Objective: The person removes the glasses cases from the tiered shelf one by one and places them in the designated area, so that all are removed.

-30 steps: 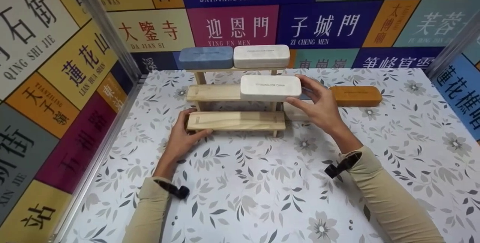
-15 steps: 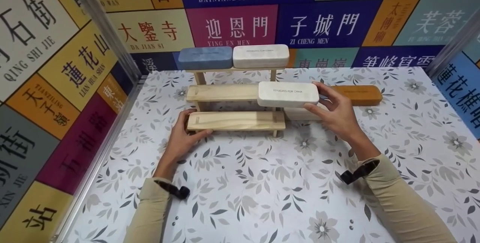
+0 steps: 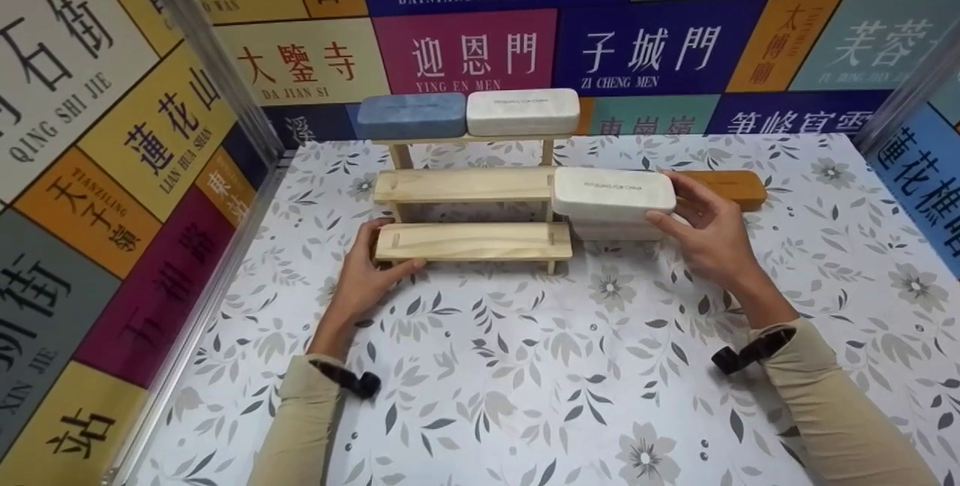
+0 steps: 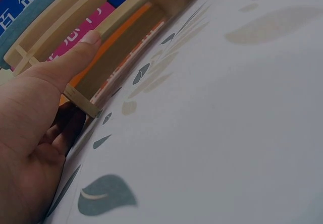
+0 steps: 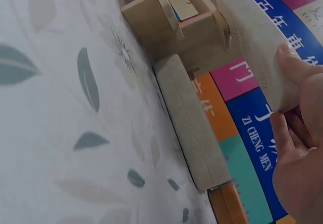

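Observation:
A white glasses case (image 3: 611, 190) with small print on its lid is in my right hand (image 3: 709, 235), pinched at its right end between thumb and fingers. It is held in the air to the right of a three-tier wooden stand (image 3: 472, 241). Below it a second white glasses case (image 5: 192, 123) lies on the table beside the stand, mostly covered in the head view. My left hand (image 3: 367, 268) grips the left end of the lowest tier, thumb along the front edge. On the top tier sit a blue case (image 3: 412, 115) and another white case (image 3: 523, 112).
An orange-brown case (image 3: 724, 190) lies on the table to the right, partly behind my right hand. Floral cloth (image 3: 525, 381) covers the table. Printed panels (image 3: 465, 51) with large characters stand along the back and sides.
My right hand has carried the white glasses case rightward, from in front of the middle tier to over the case on the table. The left hand and stand have stayed put.

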{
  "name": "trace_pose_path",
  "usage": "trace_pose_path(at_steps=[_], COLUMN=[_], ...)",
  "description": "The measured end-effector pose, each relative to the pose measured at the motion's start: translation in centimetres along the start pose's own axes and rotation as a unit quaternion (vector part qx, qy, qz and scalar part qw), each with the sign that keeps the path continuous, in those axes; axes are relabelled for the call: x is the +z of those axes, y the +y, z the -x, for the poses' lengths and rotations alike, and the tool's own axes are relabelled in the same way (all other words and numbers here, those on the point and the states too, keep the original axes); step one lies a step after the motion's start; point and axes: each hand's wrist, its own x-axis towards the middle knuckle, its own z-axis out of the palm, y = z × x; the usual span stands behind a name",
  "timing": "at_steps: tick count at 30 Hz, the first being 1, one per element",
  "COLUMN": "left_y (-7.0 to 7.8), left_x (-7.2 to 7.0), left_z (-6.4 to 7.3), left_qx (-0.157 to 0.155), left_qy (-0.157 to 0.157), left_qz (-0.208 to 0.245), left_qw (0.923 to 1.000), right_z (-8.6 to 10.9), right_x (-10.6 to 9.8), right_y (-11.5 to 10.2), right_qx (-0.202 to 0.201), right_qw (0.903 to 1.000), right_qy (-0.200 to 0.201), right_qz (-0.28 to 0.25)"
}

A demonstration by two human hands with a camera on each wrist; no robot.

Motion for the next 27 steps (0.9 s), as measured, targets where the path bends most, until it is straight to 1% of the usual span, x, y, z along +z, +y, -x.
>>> trace_pose_path(at_steps=[10, 13, 16, 21, 24, 27], left_y=[0.1, 0.2, 0.2, 0.1, 0.1, 0.0], left_x=[0.1, 0.1, 0.1, 0.1, 0.1, 0.1], left_z=[0.0, 0.0, 0.0, -0.1, 0.0, 0.0], left_qx=[-0.002, -0.005, -0.003, 0.001, 0.001, -0.001], left_qy=[0.006, 0.009, 0.006, 0.001, -0.001, -0.001], left_qz=[-0.010, -0.011, -0.010, -0.007, -0.004, -0.002], left_qw=[0.9999, 0.9999, 0.9999, 1.0000, 1.0000, 1.0000], right_z=[0.8, 0.9, 1.0, 1.3, 1.5, 1.5], right_x=[-2.3, -3.0, -3.7, -5.3, -6.2, -7.0], right_y=[0.6, 0.9, 1.3, 2.0, 2.4, 2.8], right_qx=[0.016, 0.016, 0.015, 0.029, 0.032, 0.038], right_qw=[0.9997, 0.9995, 0.9987, 0.9961, 0.9973, 0.9988], right_qy=[0.019, 0.024, 0.032, 0.038, 0.034, 0.025], right_qz=[-0.002, 0.014, 0.036, 0.074, 0.057, 0.021])
